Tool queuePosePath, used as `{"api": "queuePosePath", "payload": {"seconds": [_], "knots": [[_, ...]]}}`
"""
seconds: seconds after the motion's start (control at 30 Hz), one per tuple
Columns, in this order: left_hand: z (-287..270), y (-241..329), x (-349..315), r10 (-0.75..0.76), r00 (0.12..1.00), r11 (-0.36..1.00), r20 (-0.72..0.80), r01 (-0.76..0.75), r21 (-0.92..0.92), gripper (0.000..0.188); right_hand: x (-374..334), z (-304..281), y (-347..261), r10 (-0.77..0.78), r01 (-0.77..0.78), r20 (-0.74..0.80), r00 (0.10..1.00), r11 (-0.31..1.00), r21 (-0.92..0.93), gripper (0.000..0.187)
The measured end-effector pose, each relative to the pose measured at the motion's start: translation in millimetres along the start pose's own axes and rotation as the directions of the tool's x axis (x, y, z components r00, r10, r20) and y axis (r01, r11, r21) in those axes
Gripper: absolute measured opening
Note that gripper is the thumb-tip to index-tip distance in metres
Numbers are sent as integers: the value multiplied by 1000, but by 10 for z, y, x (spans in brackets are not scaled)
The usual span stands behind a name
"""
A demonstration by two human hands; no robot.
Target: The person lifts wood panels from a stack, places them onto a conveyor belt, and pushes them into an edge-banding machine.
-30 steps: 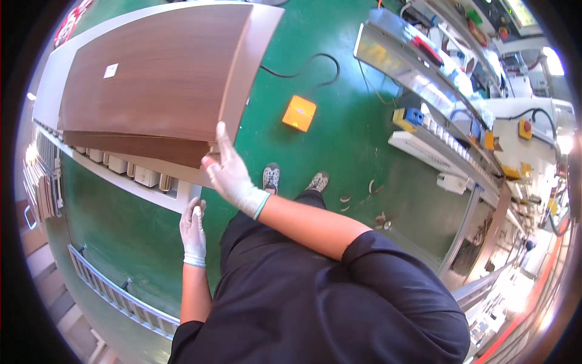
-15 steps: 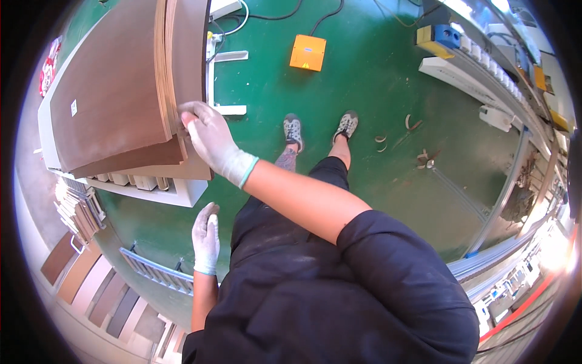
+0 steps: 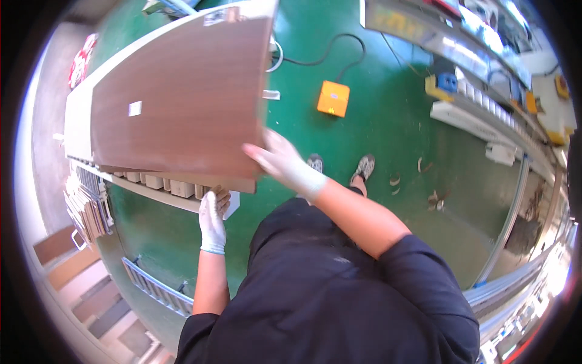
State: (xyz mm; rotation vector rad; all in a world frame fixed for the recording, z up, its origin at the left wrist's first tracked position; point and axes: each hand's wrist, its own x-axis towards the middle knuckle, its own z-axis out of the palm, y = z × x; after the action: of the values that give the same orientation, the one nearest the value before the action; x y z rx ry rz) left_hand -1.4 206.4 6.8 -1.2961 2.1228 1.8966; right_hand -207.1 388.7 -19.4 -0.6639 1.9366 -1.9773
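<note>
A large brown wood-look panel [image 3: 182, 97] with a small white label lies at the left, spread over a white-framed support [image 3: 79, 121]. My right hand [image 3: 282, 161], in a whitish glove, grips its right edge near the front corner, thumb on top and the other fingers hidden behind the edge. My left hand [image 3: 213, 212], also gloved, is raised just under the panel's near edge with its fingers apart. Whether those fingertips touch the panel, I cannot tell. Another panel's front edge [image 3: 236, 183] shows below the brown face.
An orange box [image 3: 333, 99] with a black cable stands on the green floor [image 3: 364, 145] ahead. Curled scraps [image 3: 435, 200] lie to the right, before a metal-railed machine [image 3: 485, 109]. A blue-grey rack [image 3: 157, 288] and stacked boards [image 3: 85, 206] are at the lower left.
My left hand has moved up to the panel's near edge. My right hand has tightened on the right edge, and the top panel has shifted, hiding the layered edges seen before. The view has shifted.
</note>
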Motion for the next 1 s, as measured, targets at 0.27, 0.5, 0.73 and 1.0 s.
{"api": "queuePosePath", "payload": {"seconds": [0.27, 0.5, 0.73, 1.0], "knots": [[-802, 1, 577, -241, 950, 459, -199, -69, -886, 91, -1091, -1803, -875, 817, -829, 180, 548, 501, 249, 54], [-1232, 90, 975, -246, 909, 482, -337, -187, -856, 61, -1117, -1955, -716, 681, -416, -427, 595, 715, 562, 27], [-750, 433, 607, -189, 962, 393, -197, -110, -913, 67, -1430, -2151, -814, 382, -182, -640, 667, 916, 357, 35], [678, 1406, 109, -148, 988, 499, -54, 27, -866, 78, -2576, -3012, -984, 95, -91, -936, 340, 994, 67, 49]]}}
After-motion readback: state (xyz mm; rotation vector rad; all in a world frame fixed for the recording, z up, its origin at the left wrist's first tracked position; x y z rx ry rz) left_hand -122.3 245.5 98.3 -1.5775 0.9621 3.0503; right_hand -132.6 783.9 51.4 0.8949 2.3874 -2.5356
